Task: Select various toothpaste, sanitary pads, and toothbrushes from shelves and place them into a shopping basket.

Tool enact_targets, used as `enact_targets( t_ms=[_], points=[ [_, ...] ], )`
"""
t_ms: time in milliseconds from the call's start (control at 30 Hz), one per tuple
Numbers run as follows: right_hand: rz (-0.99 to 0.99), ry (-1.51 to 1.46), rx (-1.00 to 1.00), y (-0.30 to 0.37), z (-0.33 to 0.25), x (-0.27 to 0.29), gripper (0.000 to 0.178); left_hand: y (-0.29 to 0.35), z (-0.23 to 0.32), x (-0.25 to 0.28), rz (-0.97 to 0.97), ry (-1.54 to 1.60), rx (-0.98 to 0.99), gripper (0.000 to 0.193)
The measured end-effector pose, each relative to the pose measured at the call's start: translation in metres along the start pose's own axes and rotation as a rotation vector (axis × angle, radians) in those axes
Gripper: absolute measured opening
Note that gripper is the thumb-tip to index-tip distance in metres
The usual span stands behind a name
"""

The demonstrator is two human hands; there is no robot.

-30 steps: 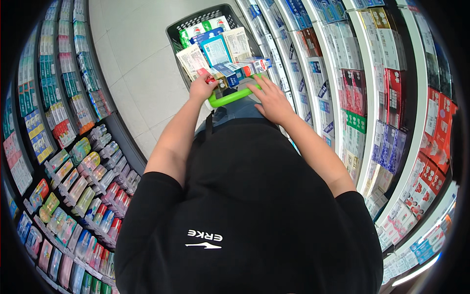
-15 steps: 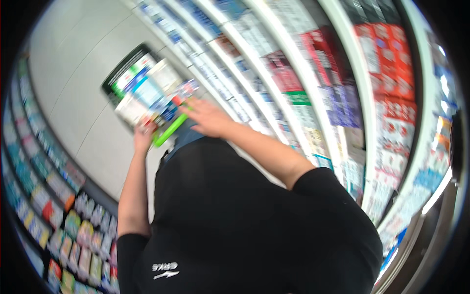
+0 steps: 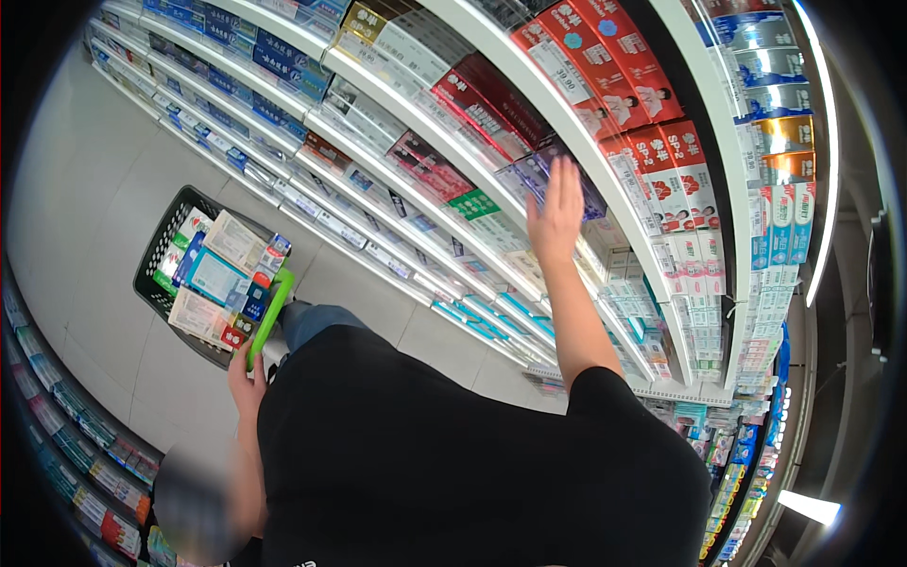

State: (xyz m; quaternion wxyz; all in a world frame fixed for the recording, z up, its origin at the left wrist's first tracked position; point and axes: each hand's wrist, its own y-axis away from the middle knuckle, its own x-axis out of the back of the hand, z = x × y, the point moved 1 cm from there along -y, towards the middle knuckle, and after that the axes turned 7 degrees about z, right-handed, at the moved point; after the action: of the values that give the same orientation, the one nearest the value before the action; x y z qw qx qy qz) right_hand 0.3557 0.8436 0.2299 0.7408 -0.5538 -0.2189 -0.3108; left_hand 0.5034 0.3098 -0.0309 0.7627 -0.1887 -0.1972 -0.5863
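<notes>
My left hand (image 3: 248,380) is closed around the lower end of the bright green handle (image 3: 272,318) of a black shopping basket (image 3: 149,253). Inside the basket lie two cream packs (image 3: 236,241), a light-blue pack (image 3: 215,276) between them, and several smaller boxes in blue, red and green. Reaching out over the shelves, my right hand (image 3: 556,217) has its fingers stretched out and close together, with nothing in it. It is in front of a group of purple boxes (image 3: 539,175); whether it touches them I cannot tell.
Curved white shelf tiers run along the right, packed with dark red boxes (image 3: 482,104), bright red boxes (image 3: 614,61) and blue boxes (image 3: 288,66). More stocked shelves (image 3: 76,425) line the lower left. Pale floor tiles (image 3: 104,217) lie between. A blurred patch (image 3: 198,506) covers part of my left forearm.
My right hand has left the basket and moved right, up to the purple boxes. The left hand, at the basket before, now grips the handle. The view has turned toward the right shelves.
</notes>
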Motion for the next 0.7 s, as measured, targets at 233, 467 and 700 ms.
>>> enact_targets(
  t_ms=[233, 467, 700],
  points=[
    [-0.235, 0.158, -0.331, 0.024, 0.075, -0.005, 0.069, 0.001, -0.001, 0.0, -0.085, 0.037, 0.099, 0.034],
    [-0.032, 0.08, -0.242, 0.024, 0.067, 0.005, 0.063, -0.013, 0.005, 0.014, -0.164, 0.088, 0.087, 0.031],
    [0.025, -0.3, 0.169, 0.023, -0.045, 0.029, 0.07, -0.027, 0.023, 0.023, 0.095, -0.049, -0.014, 0.028]
  ],
)
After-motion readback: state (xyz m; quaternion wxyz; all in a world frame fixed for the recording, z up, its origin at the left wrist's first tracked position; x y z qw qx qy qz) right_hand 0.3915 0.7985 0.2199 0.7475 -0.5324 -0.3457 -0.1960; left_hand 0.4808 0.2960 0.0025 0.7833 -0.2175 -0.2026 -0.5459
